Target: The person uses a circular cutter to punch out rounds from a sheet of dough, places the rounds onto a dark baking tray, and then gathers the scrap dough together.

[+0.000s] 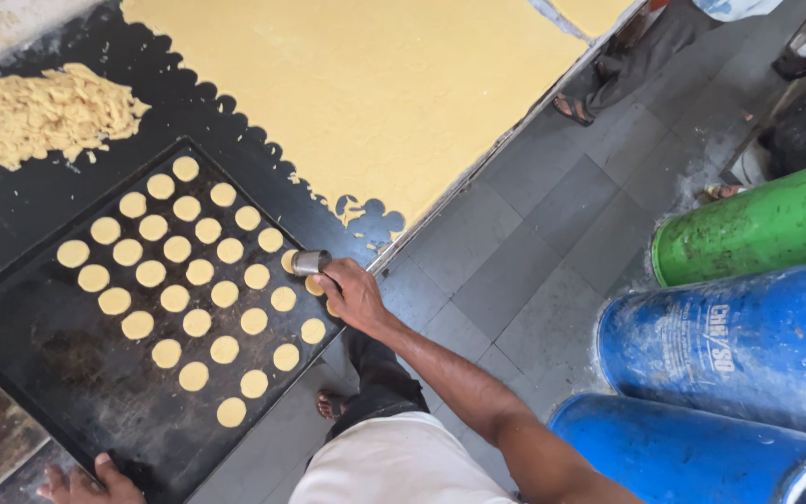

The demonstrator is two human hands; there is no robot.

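Observation:
My right hand (354, 294) grips a small round metal cutter (310, 262) and holds it at the right edge of a black baking tray (58, 355). Several pale yellow dough rounds (200, 272) lie in rows on the tray. My left hand (86, 483) rests on the tray's near corner, fingers spread on the rim. Behind the tray a large sheet of rolled yellow dough (375, 84) covers the dark table, its near edge scalloped where rounds were cut out.
A heap of dough scraps (48, 112) lies at the table's far left. On the grey tiled floor to the right lie a green drum (757, 229) and two blue drums (739, 345). Another person's sandalled foot (573, 109) stands beside the table's far edge.

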